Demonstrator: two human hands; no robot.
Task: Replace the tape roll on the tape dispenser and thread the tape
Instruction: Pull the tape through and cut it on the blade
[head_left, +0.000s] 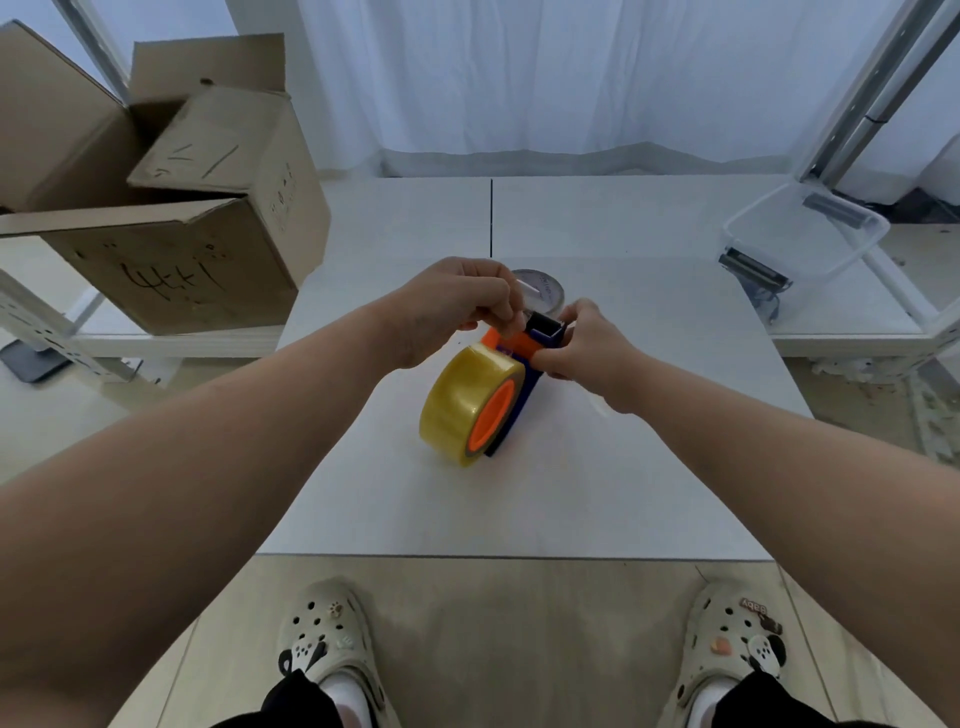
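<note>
A: Where's the tape dispenser (523, 396)?
B: Middle of the table (519, 509), blue body on its side. Head end points at the far edge, roll end at the near edge.
A: Roll mounted?
B: Yes. Yellow tape roll (460, 400) sits on the orange hub (492, 415), hub face turned toward the near edge.
A: Hands?
B: Both at the head end. Left hand (447, 306) has its fingers curled, thumb and forefinger in a narrow pinch right at the orange plate by the black cutter. Can't tell if tape film is between them, too thin to see.
A: Right?
B: Right hand (584, 345) wraps the dispenser from the right side, fingertips on the orange plate. Firm hold, fingers closed around the body.
A: Anything else on the table?
B: Nearly spent roll (545, 287) lying flat just beyond the hands, near the far edge.
A: Off the table?
B: Open cardboard box (171, 223) past the left edge, clear plastic bin (810, 234) past the far right corner.
</note>
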